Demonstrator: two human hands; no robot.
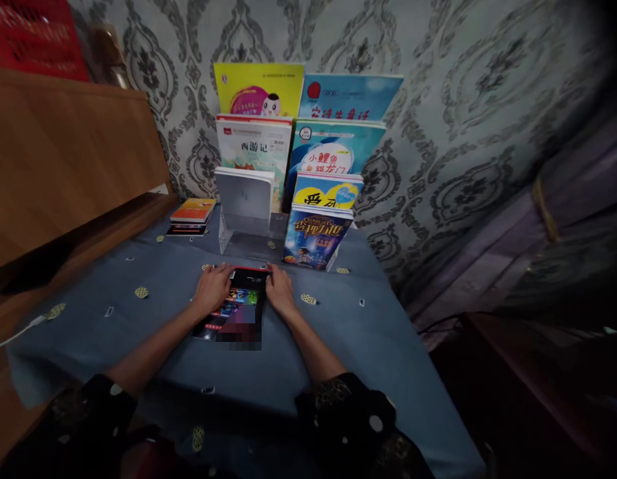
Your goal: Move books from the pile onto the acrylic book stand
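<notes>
A black book (248, 296) with colourful pictures on its cover lies on the cloth-covered table, part of it blurred by pixel blocks. My left hand (213, 291) holds its left side, with fingertips curled at the far left corner. Opposite it, my right hand (280, 289) grips the right side near the far right corner. Just beyond the hands stands a clear tiered book rack (251, 246). A dark blue book (316, 236) fills its front right place; a grey-faced book (245, 196) stands further back on the left.
Higher on the rack are a white book (256, 143), a yellow book (258, 86) and several blue ones. A small stack of books (193, 211) lies at the back left. A wooden cabinet (74, 153) borders the left; a white cable (16, 338) crosses the table's left edge.
</notes>
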